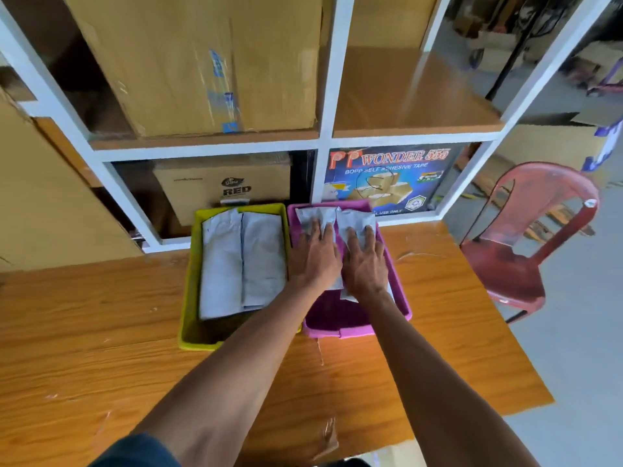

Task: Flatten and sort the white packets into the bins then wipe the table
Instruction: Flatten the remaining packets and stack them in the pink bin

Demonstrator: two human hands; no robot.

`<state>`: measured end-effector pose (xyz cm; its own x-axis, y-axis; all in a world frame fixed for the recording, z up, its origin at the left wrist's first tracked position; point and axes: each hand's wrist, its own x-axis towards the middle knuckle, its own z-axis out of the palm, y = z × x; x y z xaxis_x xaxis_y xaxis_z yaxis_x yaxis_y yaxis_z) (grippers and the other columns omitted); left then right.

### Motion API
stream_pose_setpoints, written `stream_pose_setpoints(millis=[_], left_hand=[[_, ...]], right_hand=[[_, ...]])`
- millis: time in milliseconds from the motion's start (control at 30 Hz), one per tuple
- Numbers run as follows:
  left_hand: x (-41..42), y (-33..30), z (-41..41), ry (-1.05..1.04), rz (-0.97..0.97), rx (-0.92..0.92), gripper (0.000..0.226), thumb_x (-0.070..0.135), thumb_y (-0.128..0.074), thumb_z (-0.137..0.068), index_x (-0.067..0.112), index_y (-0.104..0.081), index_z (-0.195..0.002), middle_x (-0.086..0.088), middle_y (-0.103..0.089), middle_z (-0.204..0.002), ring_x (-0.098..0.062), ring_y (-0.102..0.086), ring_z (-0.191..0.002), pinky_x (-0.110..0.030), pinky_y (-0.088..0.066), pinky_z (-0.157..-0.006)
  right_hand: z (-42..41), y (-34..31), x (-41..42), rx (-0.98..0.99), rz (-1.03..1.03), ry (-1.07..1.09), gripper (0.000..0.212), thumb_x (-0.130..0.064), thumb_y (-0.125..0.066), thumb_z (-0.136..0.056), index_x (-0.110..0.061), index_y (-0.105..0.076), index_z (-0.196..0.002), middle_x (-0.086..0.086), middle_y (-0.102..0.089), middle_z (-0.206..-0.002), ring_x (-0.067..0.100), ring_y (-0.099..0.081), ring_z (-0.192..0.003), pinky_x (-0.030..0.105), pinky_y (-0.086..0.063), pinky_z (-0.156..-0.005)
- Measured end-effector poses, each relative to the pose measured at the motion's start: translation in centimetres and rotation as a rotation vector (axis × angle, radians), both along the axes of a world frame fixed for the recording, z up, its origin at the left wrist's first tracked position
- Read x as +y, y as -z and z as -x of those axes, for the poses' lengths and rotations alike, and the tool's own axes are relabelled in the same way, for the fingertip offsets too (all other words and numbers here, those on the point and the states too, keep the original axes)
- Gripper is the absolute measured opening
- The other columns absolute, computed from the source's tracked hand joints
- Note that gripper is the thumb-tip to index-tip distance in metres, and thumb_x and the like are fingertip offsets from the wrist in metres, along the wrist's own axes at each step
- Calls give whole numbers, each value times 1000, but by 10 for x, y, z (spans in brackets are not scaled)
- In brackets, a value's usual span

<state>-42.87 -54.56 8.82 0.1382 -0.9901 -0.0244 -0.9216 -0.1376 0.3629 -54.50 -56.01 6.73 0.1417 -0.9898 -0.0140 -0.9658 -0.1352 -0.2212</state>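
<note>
Lengthwise away from the person, white packets (354, 220) in pink bin (401, 298), under flat, spread-fingered left hand (315, 257) and right hand (365, 264).

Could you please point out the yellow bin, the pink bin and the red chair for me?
yellow bin (187, 299): head view, on its left wall.
pink bin (340, 331): head view, on its near rim.
red chair (505, 264): head view, on its seat.

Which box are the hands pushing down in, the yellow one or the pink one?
The pink bin. Both hands, left hand and right hand, press flat on its white packets. The yellow bin beside it goes untouched.
</note>
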Motion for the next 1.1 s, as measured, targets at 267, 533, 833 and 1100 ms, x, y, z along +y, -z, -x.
stream_pose_setpoints(millis=[267,533,833,1100], left_hand=[[-22,32,22,-115,-126,-94,66,40,-42,-107,19,-21,-165,-11,-15,-175,-43,-28,-153,-56,-38,-117],[-29,76,26,-123,-235,43,67,40,-37,-108,22,-13,-168,-12,-2,-176,-43,-8,-160,-59,-17,-128],[-42,80,38,-115,-95,-54,71,25,-41,-108,13,-6,-169,-11,-4,-177,-35,2,-163,-52,-3,-130],[-36,137,24,-29,-235,9,77,30,-29,-108,7,19,-164,-14,26,-171,-34,26,-158,-51,11,-130]], right_hand=[[18,40,-29,-1,-86,-148,64,-32,-49,-105,-21,-21,-162,20,-3,-170,46,-28,-142,56,-49,-102],[27,74,-53,-12,-299,-289,76,-37,-42,-109,-15,3,-166,23,27,-167,47,18,-155,56,1,-126],[30,89,-70,-71,-219,-404,81,-28,-46,-107,1,5,-162,30,16,-167,43,17,-157,51,9,-128],[27,116,-76,-35,-328,-358,74,-21,-26,-107,-3,25,-158,20,34,-165,37,30,-153,48,16,-126]])
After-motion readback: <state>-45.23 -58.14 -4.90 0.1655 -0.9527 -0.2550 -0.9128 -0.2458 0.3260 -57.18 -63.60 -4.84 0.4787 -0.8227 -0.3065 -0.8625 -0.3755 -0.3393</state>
